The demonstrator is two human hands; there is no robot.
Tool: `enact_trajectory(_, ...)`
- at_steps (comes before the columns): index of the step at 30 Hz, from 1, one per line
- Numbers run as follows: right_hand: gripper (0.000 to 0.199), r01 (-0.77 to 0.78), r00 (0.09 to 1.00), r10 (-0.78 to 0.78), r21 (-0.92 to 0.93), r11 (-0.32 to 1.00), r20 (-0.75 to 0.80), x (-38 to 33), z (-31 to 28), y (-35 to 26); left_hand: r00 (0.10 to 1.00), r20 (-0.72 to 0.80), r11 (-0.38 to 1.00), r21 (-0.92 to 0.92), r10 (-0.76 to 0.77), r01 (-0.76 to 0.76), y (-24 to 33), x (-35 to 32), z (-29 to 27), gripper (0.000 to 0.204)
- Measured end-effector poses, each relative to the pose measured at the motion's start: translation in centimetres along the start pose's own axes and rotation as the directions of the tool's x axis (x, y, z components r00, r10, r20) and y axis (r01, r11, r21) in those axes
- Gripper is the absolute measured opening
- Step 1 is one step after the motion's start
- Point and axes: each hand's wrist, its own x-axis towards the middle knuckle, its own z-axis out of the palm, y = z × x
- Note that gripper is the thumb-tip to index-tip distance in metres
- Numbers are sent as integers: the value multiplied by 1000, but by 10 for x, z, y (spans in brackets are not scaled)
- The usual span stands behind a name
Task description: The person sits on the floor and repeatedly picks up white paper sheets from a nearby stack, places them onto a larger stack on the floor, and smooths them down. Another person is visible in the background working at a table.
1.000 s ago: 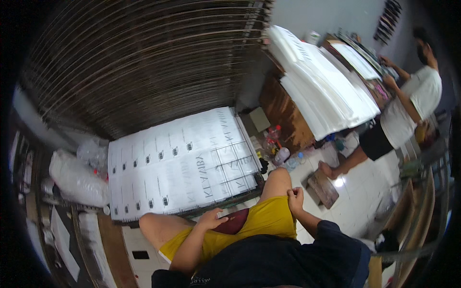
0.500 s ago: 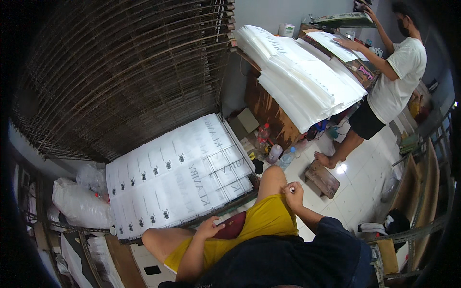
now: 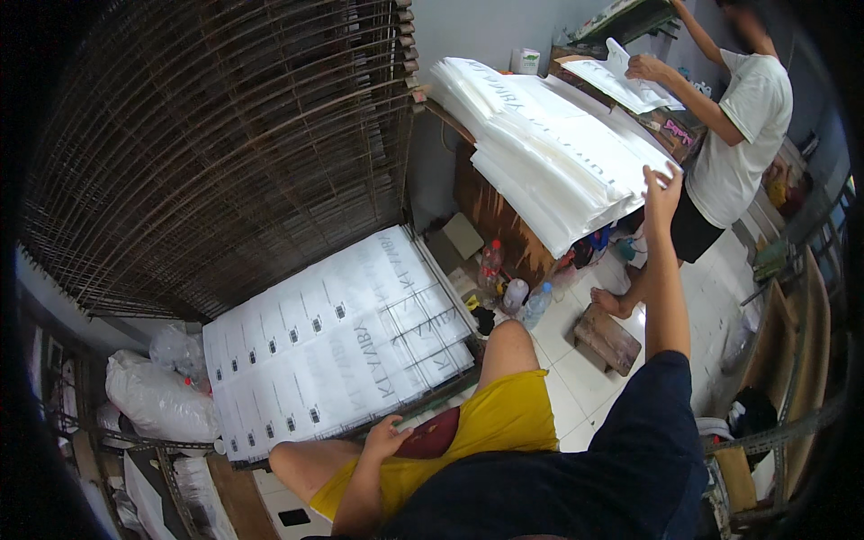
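Note:
My right arm is stretched far out, and my right hand (image 3: 662, 187) is at the near right corner of a tall stack of printed white sheets (image 3: 549, 148). Its fingers are spread; whether they touch the sheets I cannot tell. My left hand (image 3: 387, 438) rests loosely over my lap, fingers apart, beside the dark red patch on my yellow shorts (image 3: 504, 414). In front of my knees, more printed white sheets (image 3: 333, 333) lie on a wire rack, with part of its wire grid over their right side.
Raised wire racks (image 3: 234, 153) tower at the left. A co-worker (image 3: 751, 117) stands at the far right, one hand on a lifted white sheet (image 3: 621, 81), the other at a raised frame (image 3: 621, 20). Bottles (image 3: 536, 306) and a wooden stool (image 3: 607, 339) stand on the tiles.
My right hand has left my knee and reached forward to the stack's corner. The co-worker has raised the frame higher and lifted one sheet's edge. My left hand has barely moved.

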Motion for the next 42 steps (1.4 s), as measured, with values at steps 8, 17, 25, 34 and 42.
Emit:
enact_trajectory(8, 119, 79, 994, -84, -68, 995, -73, 112, 31, 40, 995, -102, 1000, -2, 6, -6, -6, -9, -1, 48)
enact_trajectory(17, 39, 186, 911, -205, 85, 979, 357, 118, 66, 13, 975, -199, 993, -50, 98, -110, 3, -6, 2, 41)
enact_trajectory(25, 32, 379, 679, -558, 423, 823, 477, 52, 77, -172, 629, -487, 796, 357, 605, -489, 193, -27, -140, 44)
enact_trajectory(34, 29, 106, 349, -514, 511, 853, 784, -97, 84, -263, 267, -323, 412, 572, 908, -709, 372, -44, -234, 78)
enact_trajectory(42, 99, -704, -126, -488, 269, 657, 863, -155, 166, -213, 818, -360, 845, -129, 448, -520, 304, -27, -235, 46)
